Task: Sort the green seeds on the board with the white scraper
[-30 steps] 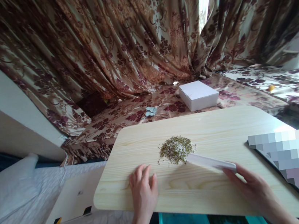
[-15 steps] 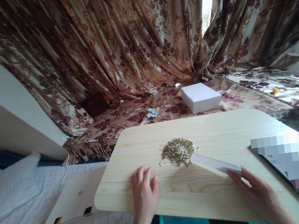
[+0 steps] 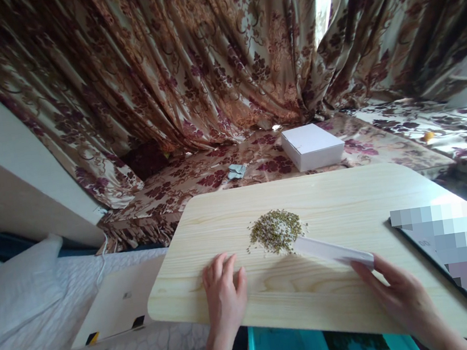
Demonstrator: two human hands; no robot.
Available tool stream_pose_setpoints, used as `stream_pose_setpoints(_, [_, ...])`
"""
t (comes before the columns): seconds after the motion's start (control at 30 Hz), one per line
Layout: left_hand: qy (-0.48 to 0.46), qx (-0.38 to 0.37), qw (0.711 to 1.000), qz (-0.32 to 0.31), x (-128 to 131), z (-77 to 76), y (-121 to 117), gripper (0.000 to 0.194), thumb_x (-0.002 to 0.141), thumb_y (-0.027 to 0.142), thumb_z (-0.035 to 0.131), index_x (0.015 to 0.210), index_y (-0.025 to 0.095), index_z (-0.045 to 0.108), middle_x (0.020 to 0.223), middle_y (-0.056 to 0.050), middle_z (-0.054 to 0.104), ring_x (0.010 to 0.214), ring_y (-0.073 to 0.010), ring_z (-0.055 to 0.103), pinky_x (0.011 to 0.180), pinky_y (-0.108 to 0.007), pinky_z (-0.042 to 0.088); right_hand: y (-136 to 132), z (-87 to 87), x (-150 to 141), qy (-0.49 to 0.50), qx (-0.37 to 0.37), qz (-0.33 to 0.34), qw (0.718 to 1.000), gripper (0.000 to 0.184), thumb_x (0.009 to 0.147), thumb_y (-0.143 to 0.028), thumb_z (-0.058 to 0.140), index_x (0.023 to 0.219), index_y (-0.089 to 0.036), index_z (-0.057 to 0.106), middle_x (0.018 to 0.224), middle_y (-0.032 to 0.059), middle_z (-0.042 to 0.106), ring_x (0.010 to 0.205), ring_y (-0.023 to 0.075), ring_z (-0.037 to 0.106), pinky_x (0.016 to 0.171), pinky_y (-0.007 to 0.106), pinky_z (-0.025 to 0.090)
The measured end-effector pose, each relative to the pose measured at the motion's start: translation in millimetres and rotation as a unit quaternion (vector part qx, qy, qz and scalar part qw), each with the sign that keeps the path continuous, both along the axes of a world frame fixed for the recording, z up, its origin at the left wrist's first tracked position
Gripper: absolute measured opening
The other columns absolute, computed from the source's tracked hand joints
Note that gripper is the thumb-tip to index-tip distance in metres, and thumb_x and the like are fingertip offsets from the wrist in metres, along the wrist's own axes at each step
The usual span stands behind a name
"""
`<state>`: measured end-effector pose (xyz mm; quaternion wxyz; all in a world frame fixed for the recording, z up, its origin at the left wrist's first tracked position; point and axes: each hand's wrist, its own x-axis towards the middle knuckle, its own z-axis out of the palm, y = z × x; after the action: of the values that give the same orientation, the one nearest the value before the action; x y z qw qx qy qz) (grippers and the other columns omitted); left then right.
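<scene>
A small heap of green beans mixed with white grains (image 3: 276,231) lies on the light wood-grain table (image 3: 205,224), with a few loose beans around its edge. My right hand (image 3: 397,291) grips the near end of a long, flat white strip (image 3: 333,251) between thumb and fingers. The strip's far tip meets the heap's lower right edge. Left of and nearer than the heap, my left hand (image 3: 225,293) lies palm down on the tabletop, fingers a little apart and nothing in it.
A dark-edged flat object (image 3: 439,271), mostly blurred out, lies on the table's right side. Below the near edge is a teal bin (image 3: 286,349). A white box (image 3: 313,147) and a pale folded cloth (image 3: 236,171) sit on the patterned ledge behind. A white board (image 3: 116,299) is at left.
The view shifts slightly with my head. Both hands keep nearly the same places, and the strip stays at the heap's right edge. The heap looks much the same.
</scene>
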<state>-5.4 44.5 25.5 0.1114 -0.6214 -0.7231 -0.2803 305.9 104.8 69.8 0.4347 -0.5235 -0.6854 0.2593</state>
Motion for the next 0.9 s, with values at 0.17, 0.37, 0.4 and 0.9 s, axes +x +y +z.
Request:
stream_pose_setpoints(0.17, [0.0, 0.004, 1.0, -0.002, 0.0, -0.1, 0.2, 0.03, 0.091, 0.03, 0.047, 0.116, 0.021, 0.06, 0.12, -0.01, 0.058, 0.111, -0.0266, 0.054, 0.099, -0.046, 0.04, -0.7, -1.1, 0.6, -0.003, -0.011, 0.013, 1.0, 0.025, 0.078, -0.044, 0.058, 0.074, -0.022, 0.071, 0.071, 0.0025, 0.075, 0.066, 0.0197, 0.071, 0.053, 0.018, 0.054])
stream_pose_setpoints(0.37, [0.001, 0.005, 1.0, -0.004, -0.7, -1.5, 0.6, 0.03, 0.091, 0.03, 0.047, 0.117, 0.021, 0.06, 0.12, -0.011, 0.059, 0.111, -0.0265, 0.054, 0.099, -0.046, 0.04, 0.9, -5.4, 3.2, 0.004, -0.024, -0.015, 1.0, 0.025, 0.078, -0.042, 0.058, 0.082, -0.022, 0.072, 0.078, 0.0023, 0.077, 0.072, 0.0207, 0.072, 0.056, 0.019, 0.055])
stream_pose_setpoints(0.4, [0.001, 0.005, 1.0, -0.004, -0.9, -1.8, 0.7, 0.03, 0.091, 0.03, 0.047, 0.116, 0.021, 0.06, 0.12, -0.011, 0.059, 0.111, -0.0265, 0.054, 0.099, -0.046, 0.04, 1.0, -5.9, 3.4, 0.004, -0.023, -0.023, 0.999, 0.024, 0.078, -0.041, 0.058, 0.083, -0.022, 0.072, 0.08, 0.0023, 0.077, 0.073, 0.021, 0.072, 0.056, 0.019, 0.055])
stream_pose_setpoints(0.9, [0.005, 0.002, 1.0, 0.003, -0.4, -1.0, 0.3, 0.03, 0.09, 0.03, 0.048, 0.116, 0.021, 0.061, 0.12, -0.01, 0.059, 0.11, -0.0273, 0.056, 0.097, -0.047, 0.041, 2.1, -8.2, 6.0, 0.013, -0.013, -0.056, 0.998, 0.024, 0.075, -0.04, 0.058, 0.086, -0.022, 0.071, 0.084, 0.0026, 0.078, 0.075, 0.0223, 0.073, 0.06, 0.022, 0.058])
